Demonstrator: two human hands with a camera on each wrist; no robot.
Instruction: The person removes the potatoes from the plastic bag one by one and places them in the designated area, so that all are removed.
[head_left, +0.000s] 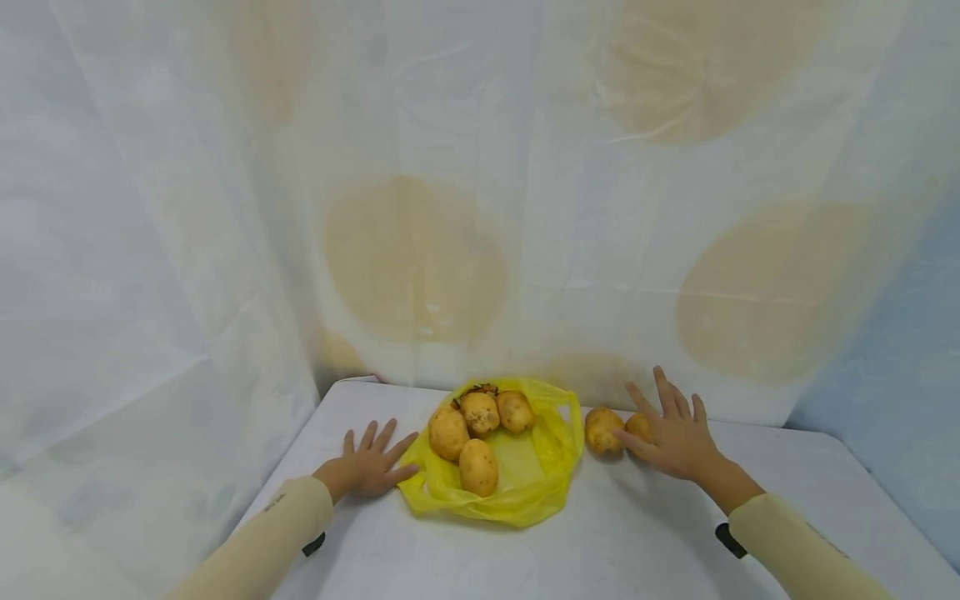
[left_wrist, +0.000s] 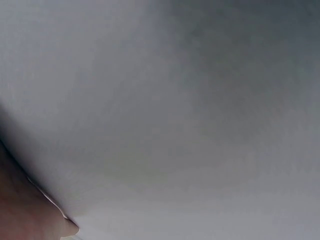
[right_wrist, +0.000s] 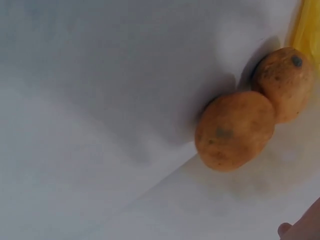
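Note:
A yellow plastic bag (head_left: 528,471) lies spread open on the table, with several potatoes (head_left: 478,467) on it. Left of the bag, my left hand (head_left: 370,467) has its fingers spread, thumb and index at the bag's edge; whether they touch it I cannot tell. Two more potatoes lie right of the bag, one in full view (head_left: 602,431) and one (head_left: 637,427) partly behind my right hand (head_left: 678,442). That hand is spread over them, holding nothing. The right wrist view shows the pair touching, a larger potato (right_wrist: 235,131) against another (right_wrist: 286,84).
The white-covered table (head_left: 600,542) meets a hanging sheet (head_left: 562,250) with tan circles at its back edge. More sheeting hangs at the left (head_left: 112,292) and right (head_left: 892,375). In the left wrist view, only blurred pale surface and part of the hand appear.

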